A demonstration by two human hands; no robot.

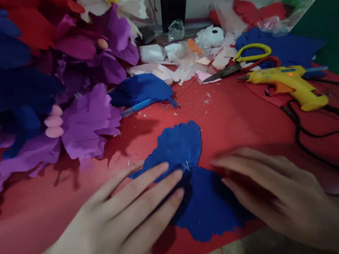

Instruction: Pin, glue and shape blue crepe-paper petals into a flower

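Several dark blue petal-shaped pieces [202, 205] with ragged edges lie joined on the red surface in front of me. Where they meet, thin silvery pins [186, 165] cross one another. My left hand [125, 212] rests with its fingers spread over the left side of the blue pieces, hiding part of them. At the right edge hovers my right hand [275, 189], slightly blurred. Its thumb and fingers are apart, and nothing shows between them. Whether it touches the blue material I cannot tell.
Purple paper-like flowers [86, 120] crowd the left. Behind the hands lies another blue petal [144, 88] on a blue stick. Scissors [240, 64] and a yellow glue gun [295, 82] with a black cord [300, 124] lie at the right. Scraps [183, 65] line the back.
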